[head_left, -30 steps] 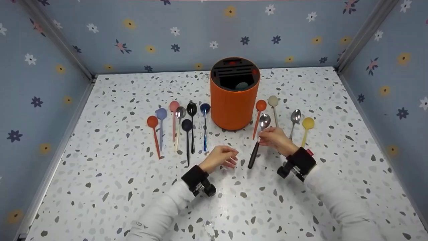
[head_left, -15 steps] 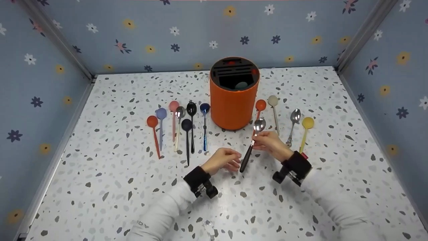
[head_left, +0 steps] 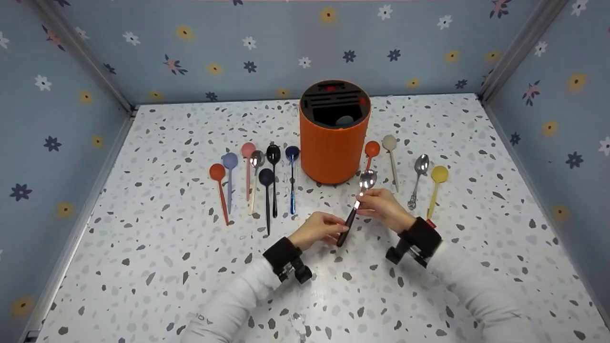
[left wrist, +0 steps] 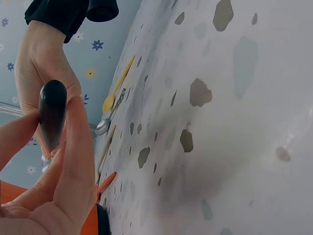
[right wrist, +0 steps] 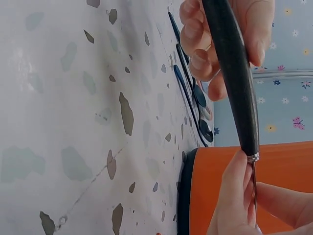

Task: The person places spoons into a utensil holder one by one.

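Note:
A metal spoon with a black handle (head_left: 350, 220) is held between both hands, raised off the table. My right hand (head_left: 385, 208) pinches its neck just past the handle, also plain in the right wrist view, where the dark handle (right wrist: 234, 73) slants upward. My left hand (head_left: 318, 231) has thumb and fingers on either side of the handle's lower end; in the left wrist view they pinch the rounded handle tip (left wrist: 53, 105). The shiny bowl (head_left: 368, 179) points away from me, overlapping an orange spoon (head_left: 372, 148) that lies behind it.
An orange cylindrical holder (head_left: 332, 155) with a black slotted top stands behind the hands. Several spoons lie left of it, among them a navy one (head_left: 266, 177) and a red one (head_left: 218, 172). To the right are beige (head_left: 389, 142), silver (head_left: 421, 164) and yellow (head_left: 439, 174) spoons.
The right hand has brought the black-handled spoon left and toward me. The left hand has moved slightly right and now pinches the handle end.

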`<control>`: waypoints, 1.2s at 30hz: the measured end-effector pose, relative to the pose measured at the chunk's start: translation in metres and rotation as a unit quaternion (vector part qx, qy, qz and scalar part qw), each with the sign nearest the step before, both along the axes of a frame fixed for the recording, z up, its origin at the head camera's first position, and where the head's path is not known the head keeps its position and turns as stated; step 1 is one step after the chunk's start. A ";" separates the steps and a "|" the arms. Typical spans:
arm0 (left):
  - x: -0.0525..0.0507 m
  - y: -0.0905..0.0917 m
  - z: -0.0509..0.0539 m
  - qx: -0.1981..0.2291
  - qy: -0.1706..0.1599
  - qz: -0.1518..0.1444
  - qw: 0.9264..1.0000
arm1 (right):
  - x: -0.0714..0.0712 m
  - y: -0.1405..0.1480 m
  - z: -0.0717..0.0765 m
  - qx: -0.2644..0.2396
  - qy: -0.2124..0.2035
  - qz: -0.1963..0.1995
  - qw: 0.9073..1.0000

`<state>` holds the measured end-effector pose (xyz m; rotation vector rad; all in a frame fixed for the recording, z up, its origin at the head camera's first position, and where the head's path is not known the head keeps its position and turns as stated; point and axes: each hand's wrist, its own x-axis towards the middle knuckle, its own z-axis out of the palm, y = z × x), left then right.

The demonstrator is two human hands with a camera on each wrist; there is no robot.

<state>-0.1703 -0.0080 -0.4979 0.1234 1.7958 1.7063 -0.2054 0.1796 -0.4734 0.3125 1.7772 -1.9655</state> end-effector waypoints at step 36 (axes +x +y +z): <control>-0.004 0.003 0.045 -0.011 0.062 -0.044 0.997 | 0.000 0.004 0.042 0.016 0.022 0.008 1.000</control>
